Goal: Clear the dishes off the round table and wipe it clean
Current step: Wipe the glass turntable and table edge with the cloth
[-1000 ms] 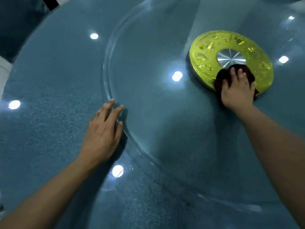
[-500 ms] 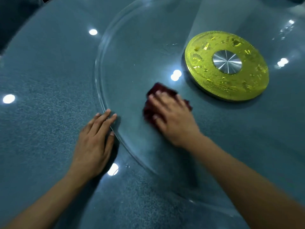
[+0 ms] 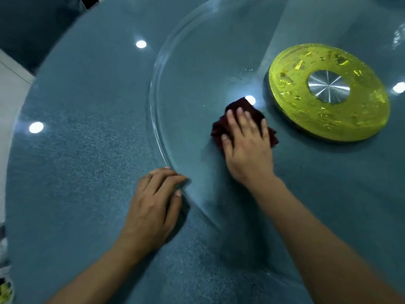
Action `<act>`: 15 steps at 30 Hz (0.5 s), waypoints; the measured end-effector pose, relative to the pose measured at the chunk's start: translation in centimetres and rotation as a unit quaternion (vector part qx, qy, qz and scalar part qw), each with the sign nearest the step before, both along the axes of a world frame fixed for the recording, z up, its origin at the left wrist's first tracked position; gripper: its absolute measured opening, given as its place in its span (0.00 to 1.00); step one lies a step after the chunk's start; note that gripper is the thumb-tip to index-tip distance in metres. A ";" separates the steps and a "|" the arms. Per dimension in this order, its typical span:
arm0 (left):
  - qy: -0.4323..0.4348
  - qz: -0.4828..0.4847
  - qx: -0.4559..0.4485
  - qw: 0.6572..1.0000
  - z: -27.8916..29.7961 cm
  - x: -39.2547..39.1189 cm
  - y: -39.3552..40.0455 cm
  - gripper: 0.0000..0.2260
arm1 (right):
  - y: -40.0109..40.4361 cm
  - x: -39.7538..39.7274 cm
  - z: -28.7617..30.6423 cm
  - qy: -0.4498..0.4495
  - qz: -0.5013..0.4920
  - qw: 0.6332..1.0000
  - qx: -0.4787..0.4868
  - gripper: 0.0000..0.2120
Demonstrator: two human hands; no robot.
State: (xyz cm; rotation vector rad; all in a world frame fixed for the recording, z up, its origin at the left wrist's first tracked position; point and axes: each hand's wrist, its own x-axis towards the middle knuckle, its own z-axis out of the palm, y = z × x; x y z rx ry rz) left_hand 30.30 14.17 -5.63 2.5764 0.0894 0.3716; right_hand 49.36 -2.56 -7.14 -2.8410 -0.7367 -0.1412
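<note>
The right hand [image 3: 245, 141] lies flat on the dark red cloth [image 3: 234, 119], fingers spread and pressing it onto the glass turntable [image 3: 197, 69], just beside the yellow hub [image 3: 328, 93] at its near-left. The left hand [image 3: 153, 205] rests fingers-down against the turntable's rim, holding nothing. Unwiped glass stretches away to the left and far side of the cloth, so the right hand looks best placed to sweep that way while the left steadies the rim.

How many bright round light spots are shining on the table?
4. One on the blue round table at far left, one further up, one beside the dark red cloth, one at the right edge. The hands may hide others.
</note>
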 end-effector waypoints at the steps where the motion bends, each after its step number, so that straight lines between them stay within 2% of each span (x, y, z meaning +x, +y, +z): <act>1: -0.003 0.038 -0.022 0.999 0.1 0.5 0.3 0.12 | 2.2 -2.8 -0.1 -0.006 0.062 0.998 0.007 0.29; 4: -0.031 0.160 -0.081 0.983 0.6 2.2 1.9 0.10 | 5.7 -9.1 0.0 0.017 0.194 0.981 -0.005 0.28; 7: -0.018 0.167 -0.058 0.984 0.9 3.8 3.4 0.15 | 3.1 -7.5 -0.1 0.022 0.229 0.973 0.014 0.28; 9: 0.023 0.133 -0.026 0.990 0.3 4.8 4.2 0.18 | -1.0 -3.4 -0.4 0.016 0.155 0.988 0.011 0.28; 11: 0.064 0.109 0.000 0.992 -0.4 5.4 4.6 0.20 | -6.5 1.9 -0.5 0.016 0.003 1.000 0.004 0.29; 13: 0.086 0.097 0.009 0.992 -0.9 5.3 4.5 0.23 | -11.8 6.7 0.0 0.034 -0.155 0.987 0.010 0.31; 15: 0.088 0.093 0.022 0.992 -1.1 4.4 4.2 0.24 | -14.4 9.8 0.7 0.062 -0.267 0.962 0.022 0.33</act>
